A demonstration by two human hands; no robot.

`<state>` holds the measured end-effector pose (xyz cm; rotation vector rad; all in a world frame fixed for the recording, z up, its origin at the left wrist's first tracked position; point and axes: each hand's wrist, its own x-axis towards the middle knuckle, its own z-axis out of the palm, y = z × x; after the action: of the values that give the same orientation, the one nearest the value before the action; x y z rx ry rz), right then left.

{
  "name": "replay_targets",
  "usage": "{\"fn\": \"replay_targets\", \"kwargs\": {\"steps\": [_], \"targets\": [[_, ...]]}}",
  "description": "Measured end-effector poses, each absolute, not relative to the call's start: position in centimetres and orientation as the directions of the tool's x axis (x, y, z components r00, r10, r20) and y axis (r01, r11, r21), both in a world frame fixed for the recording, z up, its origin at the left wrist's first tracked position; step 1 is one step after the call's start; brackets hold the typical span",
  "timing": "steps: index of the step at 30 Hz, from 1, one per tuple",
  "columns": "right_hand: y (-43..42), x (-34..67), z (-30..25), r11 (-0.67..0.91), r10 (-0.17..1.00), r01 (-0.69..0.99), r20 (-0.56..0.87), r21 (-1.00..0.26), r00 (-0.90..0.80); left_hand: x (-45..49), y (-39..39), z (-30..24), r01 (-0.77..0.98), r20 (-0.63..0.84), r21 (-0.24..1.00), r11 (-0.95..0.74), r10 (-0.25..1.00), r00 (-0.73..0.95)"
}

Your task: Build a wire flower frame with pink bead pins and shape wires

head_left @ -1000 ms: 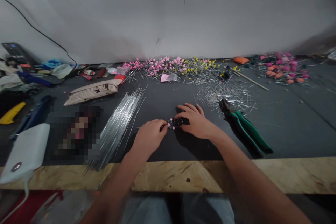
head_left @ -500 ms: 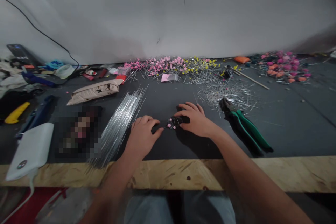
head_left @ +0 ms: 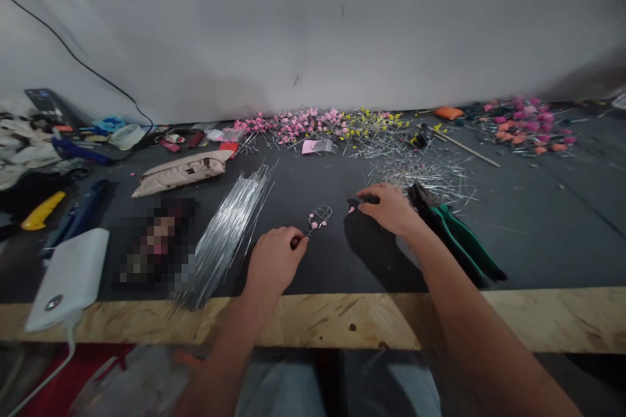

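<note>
My left hand is closed, thumb and forefinger pinching the stem of a small racket-shaped wire piece. Its rounded head is a mesh of thin wire with a few pink flower beads on it, tilted up and to the right. My right hand hovers over the dark tabletop, thumb and forefinger apart. Just left of its thumb tip is a tiny pink bead; whether the thumb touches it I cannot tell. Green-handled pliers lie right beside my right wrist.
A bundle of straight wires lies left of my left hand. Along the wall are pink-headed pins, yellow-headed pins and loose wire pieces. A white power bank sits at the left front edge.
My right hand has moved away from the wire racket, to the right and slightly back. The racket's mesh head now shows fully, turned more upward, with my left hand at its stem.
</note>
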<state>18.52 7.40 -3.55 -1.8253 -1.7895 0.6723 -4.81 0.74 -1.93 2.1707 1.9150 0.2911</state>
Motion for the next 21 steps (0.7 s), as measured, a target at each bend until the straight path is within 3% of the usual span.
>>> {"fn": "replay_targets", "kwargs": {"steps": [10, 21], "targets": [[6.8, 17.2, -4.2, -0.049, 0.999, 0.813, -0.016, -0.581, 0.049, -2.2, 3.4, -2.7, 0.934, 0.035, 0.354, 0.053, 0.997, -0.070], [7.1, 16.8, -4.3, 0.051, 0.990, 0.610, 0.118, -0.791, 0.071, -1.2, 5.3, -3.1, 0.885, 0.127, 0.465, -0.010, 0.990, -0.056]]}}
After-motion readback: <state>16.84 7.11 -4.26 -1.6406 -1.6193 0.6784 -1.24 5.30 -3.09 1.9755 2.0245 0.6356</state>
